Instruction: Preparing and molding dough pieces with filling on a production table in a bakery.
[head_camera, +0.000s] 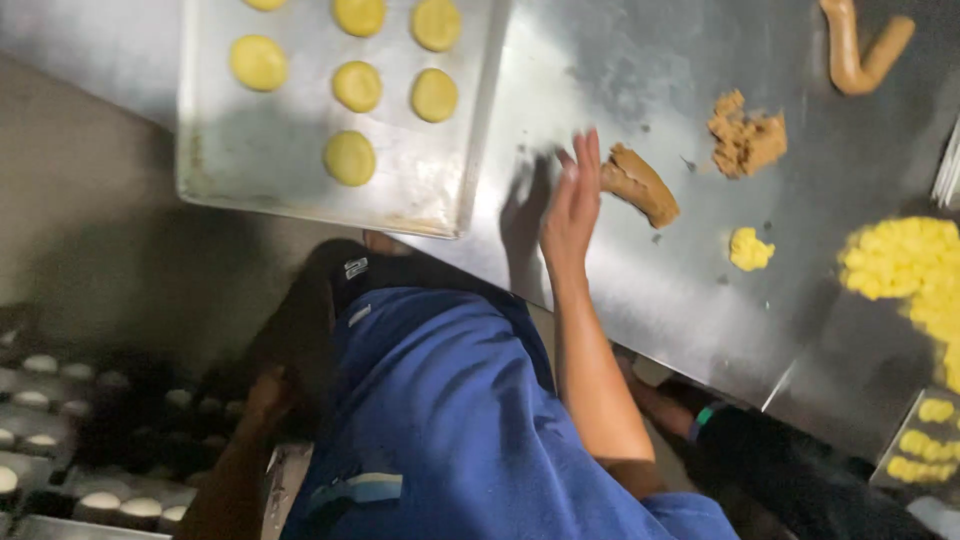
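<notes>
My right hand (573, 205) reaches over the steel table (640, 300), fingers stretched out and holding nothing. Its fingertips lie against the near end of a short brown dough roll (642, 186). A crumbly brown dough lump (747, 140) lies just beyond the roll, and a small yellow dough piece (750, 248) to its right. My left hand (266, 395) hangs low beside my blue clothing, in deep shadow. Its fingers are too dark to read.
A metal baking tray (270, 165) with several flat yellow dough rounds lies at the table's left. A heap of yellow pieces (910, 265) and a brown dough rope (860, 55) are at the right. Below are racks of pale rounds (60, 420) and another person's banded wrist (705, 413).
</notes>
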